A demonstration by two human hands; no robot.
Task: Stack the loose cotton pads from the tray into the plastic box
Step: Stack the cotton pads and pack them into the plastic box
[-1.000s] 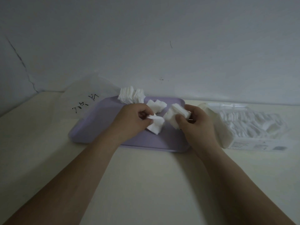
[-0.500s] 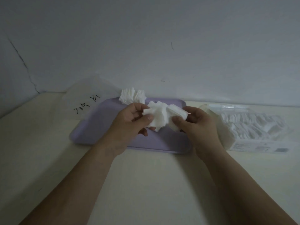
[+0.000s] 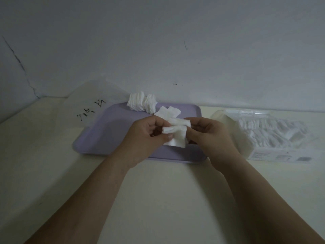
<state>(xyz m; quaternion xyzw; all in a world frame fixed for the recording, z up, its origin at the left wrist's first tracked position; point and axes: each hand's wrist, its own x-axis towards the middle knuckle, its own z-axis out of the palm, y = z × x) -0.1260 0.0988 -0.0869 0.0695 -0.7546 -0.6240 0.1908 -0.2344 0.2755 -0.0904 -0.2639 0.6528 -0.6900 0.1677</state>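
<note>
The tray sits near the wall, its left half bare; the table in front lies open. The box stands just right of the tray, already holding pads, its clear walls hard to trace in the dim light. A bag with handwriting leans behind the tray's left corner. A stack stands at the tray's far edge. Both hands meet over the tray: left hand and right hand pinch a bunch of pads between thumbs and fingers. Palms are hidden.
</note>
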